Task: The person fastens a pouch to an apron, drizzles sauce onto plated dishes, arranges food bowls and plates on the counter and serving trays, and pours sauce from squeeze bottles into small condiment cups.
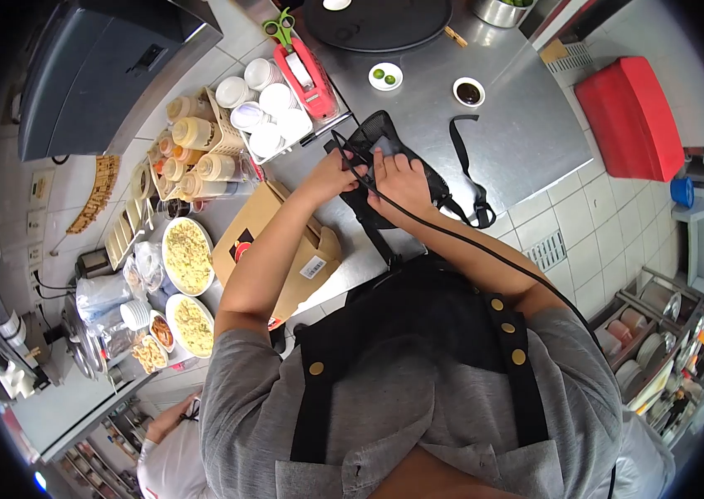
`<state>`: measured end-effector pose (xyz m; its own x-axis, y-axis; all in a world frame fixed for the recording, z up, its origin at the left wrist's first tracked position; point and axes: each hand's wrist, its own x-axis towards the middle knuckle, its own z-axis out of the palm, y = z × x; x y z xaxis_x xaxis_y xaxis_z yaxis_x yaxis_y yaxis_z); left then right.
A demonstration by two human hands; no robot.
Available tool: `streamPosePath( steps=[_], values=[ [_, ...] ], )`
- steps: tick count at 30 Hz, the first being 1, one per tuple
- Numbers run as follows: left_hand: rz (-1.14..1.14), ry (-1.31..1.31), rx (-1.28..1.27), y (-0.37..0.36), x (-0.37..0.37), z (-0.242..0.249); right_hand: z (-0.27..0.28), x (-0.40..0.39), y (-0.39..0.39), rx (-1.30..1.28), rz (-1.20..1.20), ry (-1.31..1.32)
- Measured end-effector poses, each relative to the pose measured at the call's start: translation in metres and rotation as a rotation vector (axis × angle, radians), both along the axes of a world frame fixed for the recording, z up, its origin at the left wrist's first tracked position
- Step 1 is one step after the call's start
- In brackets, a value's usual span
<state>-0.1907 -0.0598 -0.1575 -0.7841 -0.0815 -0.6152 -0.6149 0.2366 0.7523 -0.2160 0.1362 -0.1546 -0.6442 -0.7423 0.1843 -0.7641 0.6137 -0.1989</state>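
Black mesh pouch (377, 137) under both hands (373, 175).

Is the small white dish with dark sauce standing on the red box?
No, the dish of dark sauce stands on the steel counter, apart from the red box.

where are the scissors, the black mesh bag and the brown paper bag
scissors (280, 25), head view, on the green handles
black mesh bag (379, 133), head view, on the mesh above the hands
brown paper bag (254, 229), head view, on its broad brown side
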Motion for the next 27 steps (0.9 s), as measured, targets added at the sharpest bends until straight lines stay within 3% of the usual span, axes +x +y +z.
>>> streamPosePath(
  steps=[2, 4, 6, 8, 10, 12, 13, 14, 16, 20, 23, 25, 27],
  values=[
    [-0.080, -0.043, -0.123, 0.008, -0.002, 0.007, 0.000, -0.002, -0.001, 0.000, -0.036, 0.015],
    [-0.352, 0.102, -0.824, 0.023, 0.000, 0.031, -0.001, -0.010, 0.006, -0.065, -0.041, -0.003],
    [-0.401, 0.167, -0.820, 0.040, 0.007, 0.051, -0.004, -0.023, 0.011, -0.051, -0.053, -0.065],
    [-0.435, 0.232, -0.811, 0.059, 0.021, 0.050, -0.001, -0.038, 0.014, -0.042, -0.022, -0.290],
    [-0.530, 0.618, -0.686, 0.082, 0.036, 0.035, -0.005, -0.059, 0.009, 0.042, 0.010, -0.344],
    [-0.685, 0.835, -0.690, 0.107, 0.044, 0.013, 0.014, -0.075, 0.000, 0.130, 0.118, -0.420],
    [-0.722, 0.808, -0.724, 0.122, 0.047, 0.005, 0.016, -0.080, -0.003, 0.127, 0.149, -0.383],
    [-0.715, 0.806, -0.721, 0.135, 0.045, -0.003, 0.017, -0.083, -0.008, 0.133, 0.154, -0.384],
    [-0.491, 1.023, -0.971, 0.159, 0.036, -0.018, 0.019, -0.086, -0.017, 0.159, 0.241, -0.356],
    [-0.532, 0.887, -1.229, 0.180, 0.015, -0.028, 0.017, -0.084, -0.025, 0.188, 0.303, -0.412],
    [-0.461, 0.950, -1.172, 0.184, 0.006, -0.035, 0.011, -0.085, -0.021, 0.144, 0.337, -0.416],
    [-0.452, 1.015, -1.054, 0.181, 0.007, -0.036, 0.008, -0.091, -0.001, -0.239, 0.363, -0.514],
    [-0.445, 1.070, -0.827, 0.173, 0.008, -0.031, 0.004, -0.096, 0.031, -0.406, 0.221, -0.651]
  ],
)
